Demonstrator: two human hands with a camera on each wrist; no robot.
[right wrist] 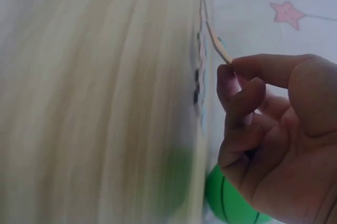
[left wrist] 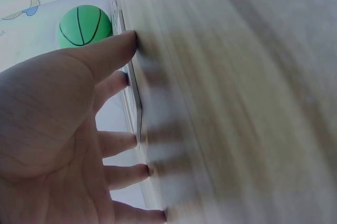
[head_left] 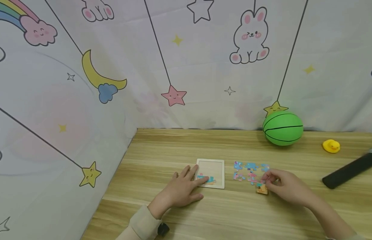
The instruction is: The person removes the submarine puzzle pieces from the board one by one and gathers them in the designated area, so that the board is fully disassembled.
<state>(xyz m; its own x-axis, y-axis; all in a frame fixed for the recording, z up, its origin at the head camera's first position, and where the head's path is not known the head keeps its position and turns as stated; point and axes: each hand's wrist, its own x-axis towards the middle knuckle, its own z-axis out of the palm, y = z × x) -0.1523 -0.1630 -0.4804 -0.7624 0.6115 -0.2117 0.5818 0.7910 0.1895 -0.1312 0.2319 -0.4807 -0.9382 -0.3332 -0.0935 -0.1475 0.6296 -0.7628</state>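
Observation:
A shallow pale puzzle tray (head_left: 223, 173) lies on the table, with joined puzzle pieces (head_left: 201, 178) along its lower edge. My left hand (head_left: 182, 190) rests at the tray's left side with fingers spread, the index finger touching the pieces inside. Between thumb and fingertips, my right hand (head_left: 286, 186) pinches an orange and blue puzzle piece (head_left: 262, 189). In the right wrist view that piece (right wrist: 218, 45) is tilted and raised off the table. Several loose pieces (head_left: 251, 166) lie in rows between the tray and the right hand, which partly hides one of them.
A green ball (head_left: 283, 128) stands near the back wall. Right of it are a yellow rubber duck (head_left: 331, 146) and a black cylindrical object (head_left: 349, 169). A patterned cloth (head_left: 204, 66) hangs along the table's back and left edges.

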